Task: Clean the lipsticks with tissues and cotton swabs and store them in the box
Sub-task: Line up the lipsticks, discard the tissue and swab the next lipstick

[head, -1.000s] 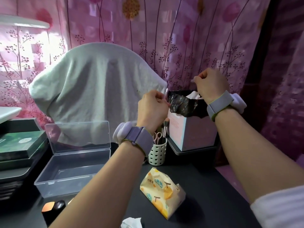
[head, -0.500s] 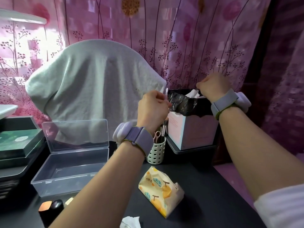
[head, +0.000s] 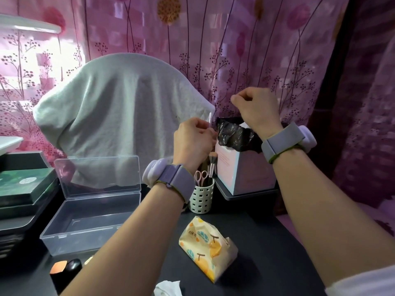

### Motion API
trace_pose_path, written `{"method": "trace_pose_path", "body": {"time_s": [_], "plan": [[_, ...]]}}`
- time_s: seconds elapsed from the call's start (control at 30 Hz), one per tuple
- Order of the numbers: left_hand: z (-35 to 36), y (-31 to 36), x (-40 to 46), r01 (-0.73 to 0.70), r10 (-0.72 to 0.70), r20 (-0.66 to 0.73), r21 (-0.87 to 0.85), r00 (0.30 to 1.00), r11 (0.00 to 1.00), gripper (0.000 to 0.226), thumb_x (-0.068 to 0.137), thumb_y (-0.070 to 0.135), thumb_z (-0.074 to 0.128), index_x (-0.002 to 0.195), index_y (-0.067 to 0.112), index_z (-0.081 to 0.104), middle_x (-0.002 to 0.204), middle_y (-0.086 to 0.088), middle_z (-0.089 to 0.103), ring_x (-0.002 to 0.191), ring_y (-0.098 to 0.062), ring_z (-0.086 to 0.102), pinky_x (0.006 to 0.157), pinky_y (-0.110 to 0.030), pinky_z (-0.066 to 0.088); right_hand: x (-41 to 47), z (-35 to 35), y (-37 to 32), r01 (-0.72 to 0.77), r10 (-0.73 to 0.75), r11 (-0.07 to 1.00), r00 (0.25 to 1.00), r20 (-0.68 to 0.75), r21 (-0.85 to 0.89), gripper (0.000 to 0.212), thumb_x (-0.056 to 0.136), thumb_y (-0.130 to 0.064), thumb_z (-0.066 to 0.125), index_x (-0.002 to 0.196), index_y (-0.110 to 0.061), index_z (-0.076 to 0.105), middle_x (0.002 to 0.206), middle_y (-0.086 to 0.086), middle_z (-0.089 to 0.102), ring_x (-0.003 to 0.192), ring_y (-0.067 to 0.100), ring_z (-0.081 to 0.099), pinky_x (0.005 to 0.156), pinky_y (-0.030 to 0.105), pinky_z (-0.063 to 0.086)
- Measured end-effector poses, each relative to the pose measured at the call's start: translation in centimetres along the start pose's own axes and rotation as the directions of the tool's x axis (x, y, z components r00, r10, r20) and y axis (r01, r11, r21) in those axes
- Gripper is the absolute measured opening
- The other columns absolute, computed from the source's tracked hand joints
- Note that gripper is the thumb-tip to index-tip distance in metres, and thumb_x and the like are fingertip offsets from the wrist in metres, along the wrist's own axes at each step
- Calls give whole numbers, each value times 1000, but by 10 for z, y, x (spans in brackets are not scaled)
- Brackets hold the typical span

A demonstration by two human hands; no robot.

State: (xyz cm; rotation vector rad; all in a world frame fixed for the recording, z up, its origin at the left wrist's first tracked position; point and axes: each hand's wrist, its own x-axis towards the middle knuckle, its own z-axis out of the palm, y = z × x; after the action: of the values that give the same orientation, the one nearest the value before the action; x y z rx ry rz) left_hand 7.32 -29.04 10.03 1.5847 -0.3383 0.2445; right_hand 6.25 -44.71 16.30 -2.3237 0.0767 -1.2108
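My right hand [head: 256, 110] has lifted off the bin [head: 239, 135], fingers curled on nothing visible; my left hand [head: 192, 142] still pinches the cotton swab [head: 210, 119], ready for cleaning.

Open box [head: 92, 218] left of tissue pack [head: 208, 245]; holder [head: 202, 196] behind.

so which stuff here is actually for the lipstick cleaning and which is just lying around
For the job:
cotton swab in the left hand
tissue pack
crumpled tissue
clear box, lid open
lipstick
lined bin

Lying about:
draped towel
cup with scissors and brush
stacked boxes
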Motion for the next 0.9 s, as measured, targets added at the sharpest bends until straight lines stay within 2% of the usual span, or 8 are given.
{"method": "trace_pose_path", "body": {"time_s": [0.07, 0.1, 0.2, 0.33, 0.53, 0.63, 0.77, 0.9], "plan": [[-1, 0, 0, 9, -9, 0, -23, 1000, 1000, 7, 86, 8, 65, 86, 14, 68, 72, -3, 76, 65, -23, 71, 61, -37, 57, -6, 5, -7, 18, -19, 999, 1000, 22, 42, 26, 92, -34, 65, 79, -14, 75, 72, -4, 67, 75, 18, 63, 71, 29, 45], [-1, -1, 1, 9, -9, -1, -26, 1000, 1000, 6, 84, 11, 65, 83, 16, 68, 72, -4, 76, 68, -26, 72, 62, -40, 58, -9, 7, -10, 19, -20, 998, 999, 30, 56, 30, 93, -36, 64, 78, -11, 75, 71, 0, 68, 73, 19, 63, 69, 27, 43], [-4, -2, 4, -11, 11, -9, 12, 1000, 1000, 9, 74, 24, 61, 78, 22, 69, 72, -1, 76, 78, -29, 75, 78, -54, 61, -17, 14, -18, 17, -23, 995, 997, 68, 98, 37, 93, -44, 64, 78, -12, 77, 73, 5, 72, 70, 20, 64, 66, 27, 43], [-6, -1, 4, -28, 28, -7, 41, 1000, 999, 12, 72, 28, 59, 77, 24, 69, 72, 1, 76, 83, -32, 74, 81, -53, 60, -24, 21, -24, -1, -15, 987, 995, 97, 163, 40, 91, -49, 67, 73, -15, 77, 62, -2, 66, 58, 10, 55, 62, 26, 41], [-8, 3, -2, -38, 38, 2, 64, 999, 997, 17, 72, 30, 55, 78, 24, 70, 74, 1, 76, 84, -31, 74, 81, -51, 61, -25, 24, -28, -12, -13, 980, 992, 123, 198, 29, 87, -42, 72, 72, -18, 78, 65, -7, 70, 63, 7, 60, 70, 30, 49], [-8, 2, -5, -60, 59, 7, 84, 998, 995, 11, 80, 23, 58, 81, 25, 69, 73, 2, 76, 81, -27, 74, 80, -49, 61, -23, 22, -29, -23, 3, 981, 995, 103, 194, 27, 89, -37, 71, 71, -17, 77, 63, -10, 68, 60, 6, 59, 67, 30, 48], [-9, -1, -11, -86, 84, 32, 88, 996, 992, 10, 89, 14, 61, 89, 21, 68, 74, 1, 77, 71, -20, 75, 76, -47, 62, -19, 18, -27, -45, 31, 978, 997, 73, 203, 32, 92, -36, 67, 75, -11, 76, 74, 3, 74, 75, 23, 68, 78, 42, 55], [-9, -3, -18, -125, 121, 46, 98, 992, 987, 12, 92, 9, 61, 90, 18, 67, 75, -2, 76, 64, -17, 74, 71, -46, 63, -17, 16, -24, -44, 36, 985, 998, 47, 168, 39, 97, -34, 60, 81, 0, 71, 74, 13, 68, 77, 33, 62, 79, 47, 51]]}}
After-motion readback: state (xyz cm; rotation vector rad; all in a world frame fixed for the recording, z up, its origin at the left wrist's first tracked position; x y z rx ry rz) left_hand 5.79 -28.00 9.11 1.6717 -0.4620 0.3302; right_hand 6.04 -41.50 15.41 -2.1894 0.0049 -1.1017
